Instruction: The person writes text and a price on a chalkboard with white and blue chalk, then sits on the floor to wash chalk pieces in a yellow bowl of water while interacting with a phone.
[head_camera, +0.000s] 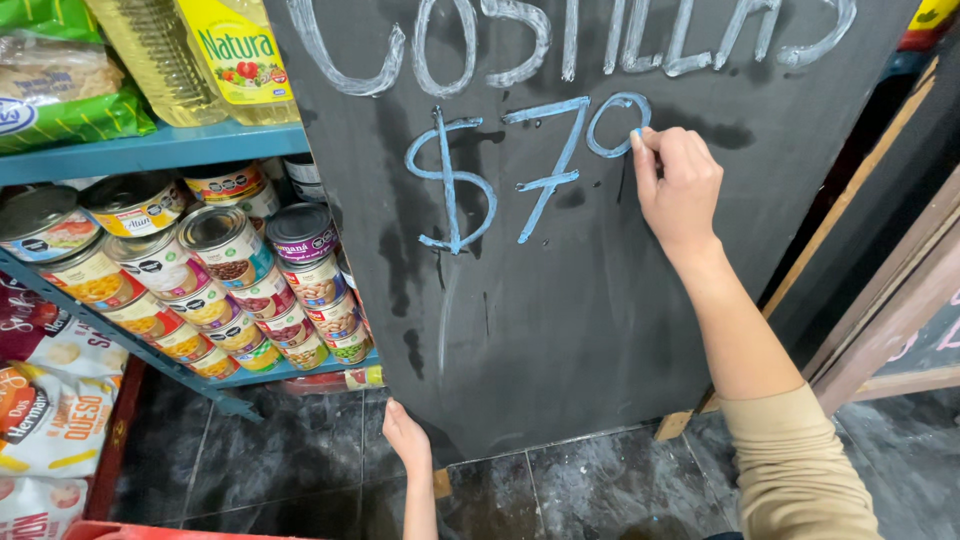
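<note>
Stacked cans (230, 290) crowd the chalkboard (560, 330) at nine o'clock; wooden frames (900, 300) block three; dark floor (620, 490) lies open at six.

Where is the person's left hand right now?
In the head view, the left hand is low and left of centre, gripping the bottom edge of the black chalkboard, just above the dark tiled floor and right of the stacked cans.

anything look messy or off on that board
Yes: the chalkboard is tilted, propped at its lower edge by the left hand, and dark wet streaks run down under the blue marks. The right hand is at the last mark. The cans lie stacked on their sides.
</note>
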